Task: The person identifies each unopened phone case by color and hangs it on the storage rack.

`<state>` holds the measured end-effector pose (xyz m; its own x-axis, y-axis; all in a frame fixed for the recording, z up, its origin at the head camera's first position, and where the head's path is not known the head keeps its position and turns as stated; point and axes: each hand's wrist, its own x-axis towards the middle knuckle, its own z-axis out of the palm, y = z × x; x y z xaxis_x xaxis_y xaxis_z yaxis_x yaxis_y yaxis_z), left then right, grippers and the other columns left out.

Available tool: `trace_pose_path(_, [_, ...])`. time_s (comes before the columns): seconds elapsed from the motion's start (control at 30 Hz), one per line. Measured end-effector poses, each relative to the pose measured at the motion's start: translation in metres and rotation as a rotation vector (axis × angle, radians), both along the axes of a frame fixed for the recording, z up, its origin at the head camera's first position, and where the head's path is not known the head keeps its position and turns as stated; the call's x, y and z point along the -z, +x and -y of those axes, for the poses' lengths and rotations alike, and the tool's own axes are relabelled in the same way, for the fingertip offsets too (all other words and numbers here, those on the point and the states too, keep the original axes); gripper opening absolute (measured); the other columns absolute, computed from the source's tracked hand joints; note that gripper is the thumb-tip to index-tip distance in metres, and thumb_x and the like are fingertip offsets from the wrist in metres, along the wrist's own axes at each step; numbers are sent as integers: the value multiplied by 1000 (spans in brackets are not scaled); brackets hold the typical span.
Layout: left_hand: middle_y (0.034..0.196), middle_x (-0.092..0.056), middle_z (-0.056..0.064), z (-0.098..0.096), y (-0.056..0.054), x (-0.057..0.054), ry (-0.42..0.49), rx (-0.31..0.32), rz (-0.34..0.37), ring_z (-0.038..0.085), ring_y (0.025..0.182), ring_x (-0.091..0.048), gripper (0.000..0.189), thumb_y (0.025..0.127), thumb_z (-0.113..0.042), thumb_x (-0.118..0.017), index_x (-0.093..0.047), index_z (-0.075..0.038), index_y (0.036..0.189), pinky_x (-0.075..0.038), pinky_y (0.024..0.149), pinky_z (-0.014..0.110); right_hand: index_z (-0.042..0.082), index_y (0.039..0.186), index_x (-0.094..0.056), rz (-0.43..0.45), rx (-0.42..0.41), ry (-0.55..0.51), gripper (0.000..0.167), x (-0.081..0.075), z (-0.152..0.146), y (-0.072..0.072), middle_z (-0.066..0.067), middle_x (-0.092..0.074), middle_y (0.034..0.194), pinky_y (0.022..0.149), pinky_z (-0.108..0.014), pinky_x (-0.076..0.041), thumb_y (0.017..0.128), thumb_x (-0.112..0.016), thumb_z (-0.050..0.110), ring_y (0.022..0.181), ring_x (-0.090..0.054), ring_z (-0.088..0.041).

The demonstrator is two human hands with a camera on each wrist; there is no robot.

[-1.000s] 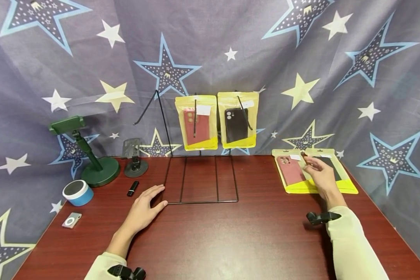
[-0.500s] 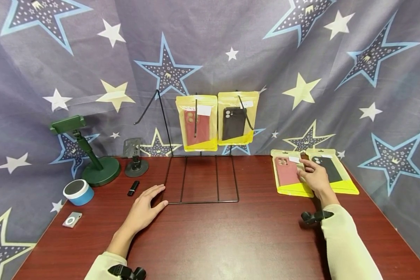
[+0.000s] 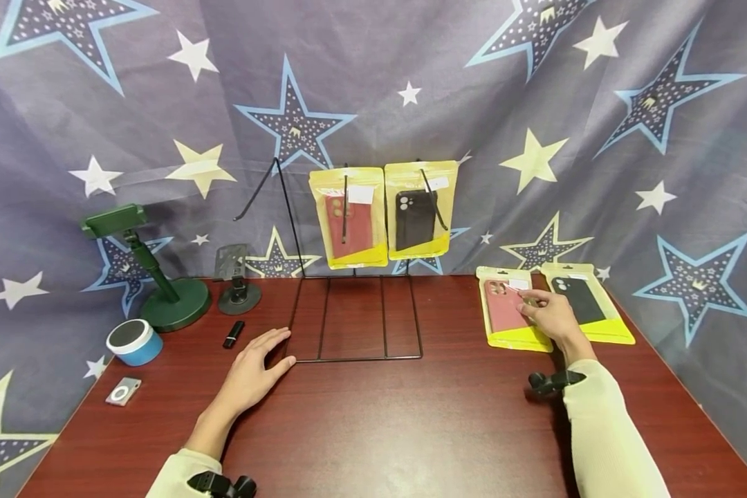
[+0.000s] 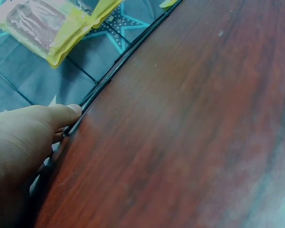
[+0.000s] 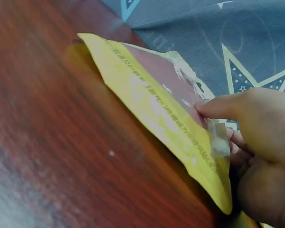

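Observation:
On the right of the table my right hand [image 3: 550,318] pinches the side edge of a clear-and-yellow pouch [image 3: 519,337] with a pink phone case [image 3: 503,308] inside. In the right wrist view its thumb [image 5: 218,107] lies on top of the pouch, and other fingers go under the edge. A second pouch [image 3: 613,330] with a black phone case [image 3: 579,299] lies just right of it. My left hand [image 3: 255,373] rests at the left front corner of a black wire display rack [image 3: 361,360], fingers extended, thumb [image 4: 66,114] touching the wire.
Two pouches hang on the rack's hooks, a pink-case pouch [image 3: 350,259] and a black-case pouch [image 3: 420,252]. At left stand a green phone holder [image 3: 174,304], a dark folding stand [image 3: 239,297], a blue-white cylinder [image 3: 134,342], a black stick [image 3: 233,334] and a small silver player [image 3: 123,391].
My right hand has moved left and the pink-case pouch has slid left with it, off the black-case pouch. My left hand stays at the rack.

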<state>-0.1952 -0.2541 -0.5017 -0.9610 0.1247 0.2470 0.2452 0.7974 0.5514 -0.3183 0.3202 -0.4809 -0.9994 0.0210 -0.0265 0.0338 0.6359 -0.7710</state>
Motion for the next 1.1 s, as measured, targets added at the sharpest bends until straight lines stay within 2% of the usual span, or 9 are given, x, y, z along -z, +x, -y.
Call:
trace_pose_path(0.1, [156,-51,19,-1,-1,0,0,1,0,43,147,-44,59,98,-29,-73,-55,-7,149,-37,115,66,0,142,-60,-9,-1,-18,44,1,0,3,-33,-56,143,98,-43,-50,102,-63,18,129,-55,-44])
trace_pose_path(0.33, [156,-51,20,0,0,-1,-4,5,-5,43,146,-44,59,98,-29,-72,-55,-7,149,-37,114,67,2,141,-62,-108,35,-24,43,12,2,7,-28,-47,149,110,-62,-39,101,-66,17,133,-48,-47])
trace_pose_path(0.57, [155,-52,20,0,0,-1,-4,3,-11,43,146,-45,58,97,-29,-73,-56,-7,149,-37,115,66,0,138,-64,-273,90,-42,42,14,4,12,-25,-52,137,100,-44,-43,96,-65,4,125,-53,-42])
trace_pose_path(0.67, [155,-52,19,1,0,0,-1,1,-9,43,146,-44,59,98,-30,-73,-56,-7,149,-37,115,66,2,140,-63,-299,122,-75,46,13,4,13,-20,-52,138,101,-37,-44,95,-65,3,127,-55,-42])
trace_pose_path(0.8, [155,-52,19,1,-1,1,2,3,-14,42,146,-45,59,97,-29,-73,-56,-7,149,-37,115,65,4,142,-62,-325,152,-140,49,13,6,13,-14,-52,137,98,-18,-44,94,-67,3,129,-57,-40])
trace_pose_path(0.87, [154,-53,20,1,-1,2,3,4,-20,42,146,-45,58,97,-29,-74,-57,-7,148,-37,115,65,5,141,-63,-343,155,-167,48,12,8,14,-13,-52,137,101,-20,-46,93,-68,3,130,-57,-38])
trace_pose_path(1.0, [153,-54,20,0,0,1,7,4,-28,42,145,-46,58,96,-27,-75,-58,-6,147,-37,115,64,7,138,-66,-350,160,-217,46,8,10,14,-13,-56,141,119,-39,-42,92,-70,4,136,-51,-23])
trace_pose_path(1.07, [154,-53,21,0,0,0,6,4,-23,42,145,-46,58,96,-27,-74,-57,-6,147,-37,115,65,8,138,-67,-322,168,-236,45,6,10,14,-11,-58,145,118,-33,-42,93,-71,6,136,-48,-13])
trace_pose_path(1.1, [154,-53,21,0,1,0,6,3,-18,43,145,-46,58,97,-27,-74,-57,-6,148,-37,115,65,9,139,-67,-300,173,-247,45,5,10,14,-10,-58,147,113,-27,-45,94,-71,7,135,-47,-10])
